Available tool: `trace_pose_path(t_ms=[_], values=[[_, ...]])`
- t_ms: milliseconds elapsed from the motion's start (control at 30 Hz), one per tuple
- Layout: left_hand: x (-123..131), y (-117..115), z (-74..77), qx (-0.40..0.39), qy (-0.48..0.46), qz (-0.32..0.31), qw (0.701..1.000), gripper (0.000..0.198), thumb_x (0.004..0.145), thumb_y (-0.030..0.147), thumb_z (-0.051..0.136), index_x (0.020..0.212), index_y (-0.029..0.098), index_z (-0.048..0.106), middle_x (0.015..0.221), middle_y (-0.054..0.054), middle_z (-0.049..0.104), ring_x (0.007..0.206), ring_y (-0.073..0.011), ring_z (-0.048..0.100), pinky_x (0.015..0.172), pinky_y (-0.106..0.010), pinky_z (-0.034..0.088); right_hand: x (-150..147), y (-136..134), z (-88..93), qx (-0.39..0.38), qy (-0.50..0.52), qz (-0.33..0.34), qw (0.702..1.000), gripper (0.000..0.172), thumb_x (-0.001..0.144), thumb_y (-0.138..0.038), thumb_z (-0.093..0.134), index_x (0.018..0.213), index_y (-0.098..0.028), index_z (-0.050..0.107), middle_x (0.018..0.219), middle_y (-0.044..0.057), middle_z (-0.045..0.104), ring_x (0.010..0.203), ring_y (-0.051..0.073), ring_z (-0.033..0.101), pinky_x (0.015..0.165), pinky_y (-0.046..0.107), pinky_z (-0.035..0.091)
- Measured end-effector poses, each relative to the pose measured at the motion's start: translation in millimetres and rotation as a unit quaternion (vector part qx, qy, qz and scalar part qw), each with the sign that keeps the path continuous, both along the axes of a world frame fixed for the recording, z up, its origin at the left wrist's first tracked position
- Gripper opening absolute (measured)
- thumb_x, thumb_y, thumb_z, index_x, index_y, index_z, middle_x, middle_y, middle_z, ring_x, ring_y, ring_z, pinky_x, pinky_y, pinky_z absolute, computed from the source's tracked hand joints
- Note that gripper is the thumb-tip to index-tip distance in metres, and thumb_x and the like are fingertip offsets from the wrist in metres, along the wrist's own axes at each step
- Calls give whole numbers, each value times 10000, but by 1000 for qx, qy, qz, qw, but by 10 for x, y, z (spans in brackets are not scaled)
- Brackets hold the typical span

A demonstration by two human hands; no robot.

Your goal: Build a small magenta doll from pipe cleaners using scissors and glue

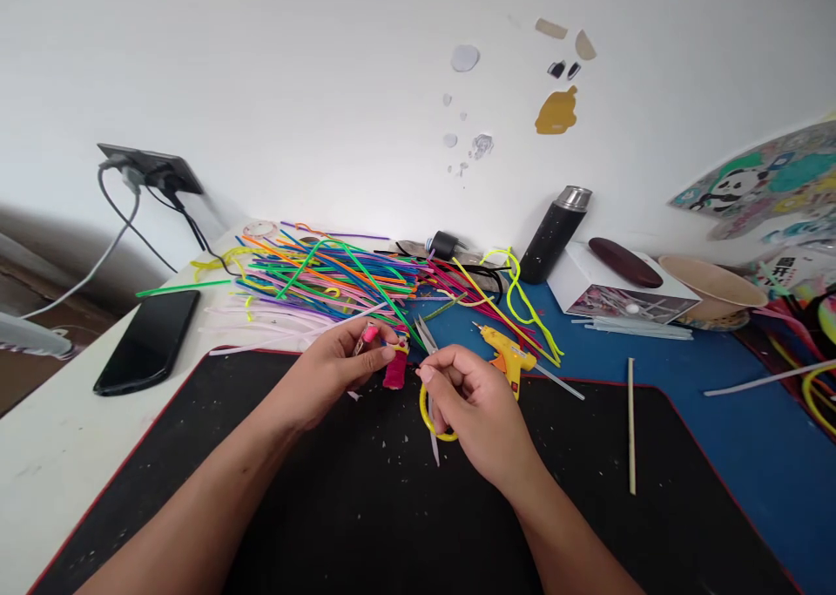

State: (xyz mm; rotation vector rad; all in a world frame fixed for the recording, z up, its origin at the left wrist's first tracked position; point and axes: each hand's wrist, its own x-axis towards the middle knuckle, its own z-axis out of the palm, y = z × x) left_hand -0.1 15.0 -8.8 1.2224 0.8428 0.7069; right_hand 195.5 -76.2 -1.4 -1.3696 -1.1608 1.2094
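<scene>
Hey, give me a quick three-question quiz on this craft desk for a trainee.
1. True or false: the right hand holds yellow-handled scissors.
2. What does the left hand pinch?
3. Which lies just beyond the right hand: A) the phone, B) the yellow glue gun, C) the black flask?

Key:
1. True.
2. A small pink fuzzy piece.
3. B.

both hands (pixel 405 377) together, left (pixel 340 364) pinching, right (pixel 474 403) curled shut
</scene>
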Motion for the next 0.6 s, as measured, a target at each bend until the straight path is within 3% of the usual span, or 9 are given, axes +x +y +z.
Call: trace_pose_path(t_ms=[133, 267, 400, 600], values=[[5, -7, 24, 2, 17, -19, 1000, 509, 790, 579, 903, 1023, 190, 671, 655, 86, 499, 529, -87, 315, 498, -241, 243, -8, 6, -10, 4, -5, 4, 1000, 228, 1013, -429, 684, 926, -219, 677, 582, -69, 548, 490, 120, 538, 508, 245, 427], [23, -38, 74, 19, 33, -73, 997, 497, 804, 592, 892, 943, 175, 662, 772, 30, 584, 665, -122, 436, 599, -249, 336, -5, 8, -10, 11, -9, -3, 1000, 229, 1013, -428, 681, 917, -220, 669, 558, -72, 541, 478, 119, 529, 498, 242, 412], [46, -74, 48, 26, 33, -131, 990, 515, 837, 597, 873, 825, 193, 554, 788, 54, 467, 733, -132, 391, 677, -258, 351, -2, 20, -3, 18, -12, -13, 1000, 250, 1003, -451, 693, 912, -220, 671, 545, -69, 544, 471, 124, 536, 483, 244, 387], [69, -120, -13, 59, 75, -200, 975, 524, 916, 695, 737, 896, 197, 573, 823, 44, 442, 758, -156, 383, 679, -281, 339, -16, 20, -11, 23, -23, -20, 999, 262, 990, -475, 698, 908, -227, 676, 537, -65, 540, 477, 140, 552, 483, 254, 408]])
